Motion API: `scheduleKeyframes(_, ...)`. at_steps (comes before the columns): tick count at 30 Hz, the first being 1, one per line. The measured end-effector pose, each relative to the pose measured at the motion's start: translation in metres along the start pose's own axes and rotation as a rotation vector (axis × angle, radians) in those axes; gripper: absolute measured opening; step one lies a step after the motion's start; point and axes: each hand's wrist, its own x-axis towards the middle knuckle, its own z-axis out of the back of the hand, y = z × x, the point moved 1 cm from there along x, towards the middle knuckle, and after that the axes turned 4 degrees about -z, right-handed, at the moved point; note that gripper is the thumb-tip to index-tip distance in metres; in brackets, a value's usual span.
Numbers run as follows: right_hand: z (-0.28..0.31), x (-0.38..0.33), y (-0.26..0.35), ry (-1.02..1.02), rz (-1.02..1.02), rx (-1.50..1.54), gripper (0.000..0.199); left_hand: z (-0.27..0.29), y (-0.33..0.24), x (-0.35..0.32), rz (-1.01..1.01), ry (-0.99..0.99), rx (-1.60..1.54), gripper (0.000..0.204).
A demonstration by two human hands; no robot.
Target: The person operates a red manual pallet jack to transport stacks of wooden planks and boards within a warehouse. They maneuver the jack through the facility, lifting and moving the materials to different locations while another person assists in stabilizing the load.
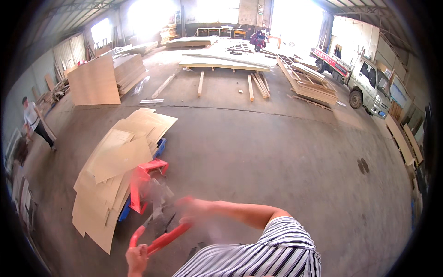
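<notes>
Low at the left, my left hand (137,259) is closed round the near end of a red pallet jack handle (168,237). My right hand (197,210), smeared by motion, wraps the handle's other end, with my arm stretched across in front of me. Beyond the handle stands the red body of the pallet jack (134,191), its middle blurred. It adjoins a blue pallet (123,211) that bears a loose, uneven stack of thin tan boards (122,159). The boards overhang the pallet and hide most of it.
A person (32,117) walks at the far left, carrying a long board. Upright brown panels (94,83) lean behind the stack. Flat board piles (221,62) and wooden strips (200,84) lie farther back. A wooden frame pile (309,83) and a parked truck (369,85) stand at the right.
</notes>
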Motion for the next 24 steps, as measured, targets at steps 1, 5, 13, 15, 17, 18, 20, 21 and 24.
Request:
scheduleKeyframes(1,-0.011,-0.004,0.022,0.022,0.088,-0.041,0.047,0.010,0.013,-0.016,-0.084,-0.058,0.085,0.046)
scheduleKeyframes(5,-0.060,-0.026,0.101,0.024,0.275,-0.138,0.036,0.045,0.047,-0.083,-0.230,-0.273,0.146,0.036)
scheduleKeyframes(13,-0.133,-0.003,0.191,-0.125,0.408,-0.142,0.039,0.107,0.102,-0.137,0.028,-0.716,-0.114,0.038)
scheduleKeyframes(15,-0.132,0.000,0.214,-0.106,0.364,-0.130,0.039,0.120,0.096,-0.132,-0.052,-0.802,-0.149,0.039)
scheduleKeyframes(17,-0.144,0.008,0.220,-0.172,0.457,-0.082,0.039,0.134,0.097,-0.131,-0.109,-0.869,-0.142,0.039)
scheduleKeyframes(18,-0.145,0.008,0.224,-0.206,0.499,-0.059,0.039,0.139,0.100,-0.129,-0.128,-0.893,-0.127,0.039)
scheduleKeyframes(20,-0.142,0.011,0.225,-0.220,0.515,-0.006,0.040,0.146,0.106,-0.129,-0.081,-0.897,-0.118,0.039)
scheduleKeyframes(21,-0.132,0.010,0.227,-0.216,0.486,0.032,0.039,0.151,0.102,-0.126,-0.033,-0.876,-0.127,0.039)
scheduleKeyframes(24,-0.100,0.015,0.219,-0.377,0.527,0.168,0.036,0.162,0.089,-0.105,-0.017,-0.820,0.002,0.037)
